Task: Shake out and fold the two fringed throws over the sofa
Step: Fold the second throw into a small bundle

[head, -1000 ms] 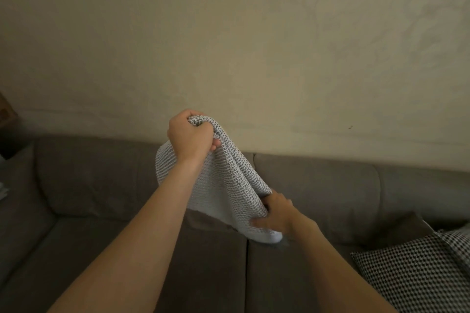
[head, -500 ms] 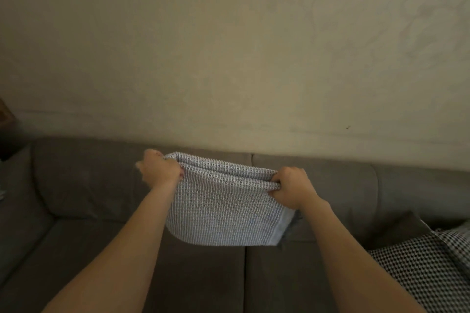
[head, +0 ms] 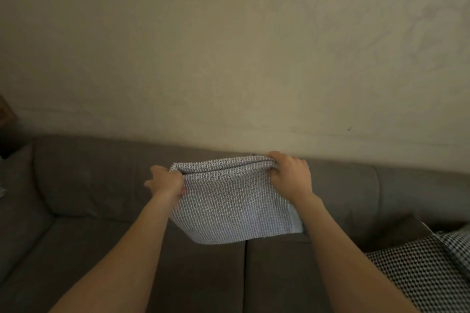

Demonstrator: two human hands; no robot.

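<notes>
A light grey waffle-weave throw [head: 232, 201], folded into a small thick rectangle, hangs in the air in front of the sofa's backrest. My left hand [head: 169, 183] grips its upper left corner and my right hand [head: 290, 175] grips its upper right corner, so the top edge is stretched level between them. The lower edge hangs free above the seat cushions. No fringe shows on it. A black-and-white houndstooth fabric [head: 429, 269] lies on the seat at the lower right; I cannot tell whether it is a throw or a cushion.
The grey-brown sofa [head: 89, 185] runs across the view, its backrest against a cream wall [head: 229, 58]. A seam [head: 245, 274] splits the two seat cushions below the throw. A dark cushion corner [head: 404, 226] sits beside the houndstooth fabric.
A second ago my left hand held the bunched throw high and my right hand held it low. Both hands now hold its top corners level, and the throw has moved slightly right toward the backrest.
</notes>
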